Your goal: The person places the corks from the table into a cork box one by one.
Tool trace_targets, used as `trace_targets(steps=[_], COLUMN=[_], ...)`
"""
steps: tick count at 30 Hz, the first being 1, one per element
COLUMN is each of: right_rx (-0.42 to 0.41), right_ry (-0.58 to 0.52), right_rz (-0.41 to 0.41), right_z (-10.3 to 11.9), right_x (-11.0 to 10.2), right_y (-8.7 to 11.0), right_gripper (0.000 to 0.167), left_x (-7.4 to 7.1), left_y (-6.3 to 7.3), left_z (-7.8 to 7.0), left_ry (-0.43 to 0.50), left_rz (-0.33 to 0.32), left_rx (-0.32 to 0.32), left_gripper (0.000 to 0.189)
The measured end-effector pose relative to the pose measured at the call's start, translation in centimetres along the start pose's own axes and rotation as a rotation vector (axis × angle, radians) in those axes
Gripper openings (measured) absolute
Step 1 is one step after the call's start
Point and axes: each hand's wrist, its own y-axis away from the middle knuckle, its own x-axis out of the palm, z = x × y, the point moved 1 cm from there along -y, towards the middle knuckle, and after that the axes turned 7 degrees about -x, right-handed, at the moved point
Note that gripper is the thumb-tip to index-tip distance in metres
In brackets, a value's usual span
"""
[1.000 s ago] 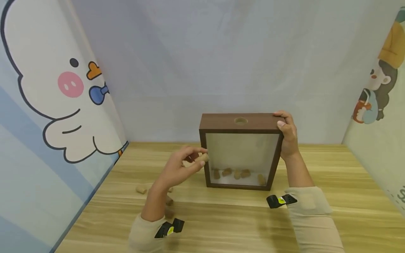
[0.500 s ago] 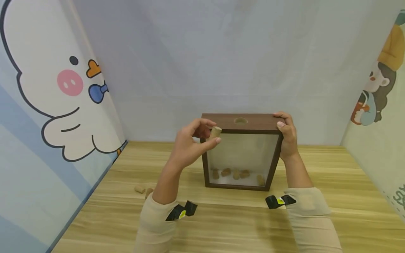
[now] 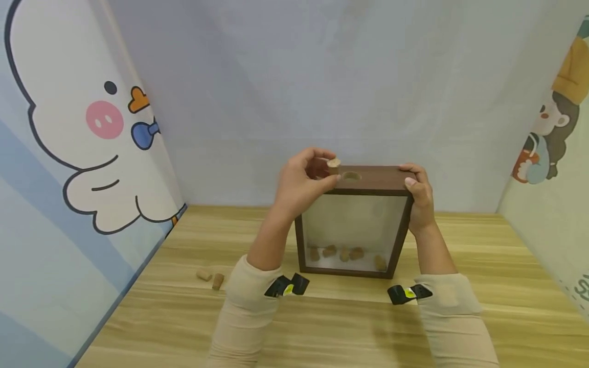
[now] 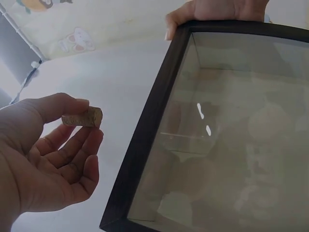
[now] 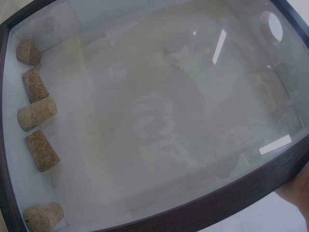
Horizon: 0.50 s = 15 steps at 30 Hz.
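Note:
A cork is pinched between the thumb and fingers of my left hand, just left of the round hole in the box's top. In the left wrist view the same cork lies between thumb and fingertips. The dark brown wooden box with a clear front stands upright on the table. My right hand grips its top right corner, thumb in front and fingers over the top. Several corks lie inside along the box's bottom, seen through the pane.
Two loose corks, a paler cork and a browner cork, lie on the wood-grain table left of the box. A pale curtain hangs behind, with cartoon-printed panels at both sides.
My left hand has risen and moved right with the cork, from beside the box's left edge to above its top. The cork has tipped upright. My right hand has stayed on the corner.

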Motion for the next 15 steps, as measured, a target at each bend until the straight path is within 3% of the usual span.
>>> trace_targets(steps=[8, 15], right_rx=[-0.009, -0.003], right_ry=[-0.001, -0.034], right_rz=[-0.011, 0.011], right_z=[0.0, -0.3], right_x=[-0.3, -0.2], right_y=[-0.2, 0.0], right_gripper=[0.028, 0.028], left_x=[2.4, 3.3], left_y=[-3.0, -3.5], left_z=[0.6, 0.9], left_ry=[-0.022, -0.072], left_rz=[0.038, 0.015], left_rx=[-0.147, -0.205], left_gripper=[0.033, 0.035])
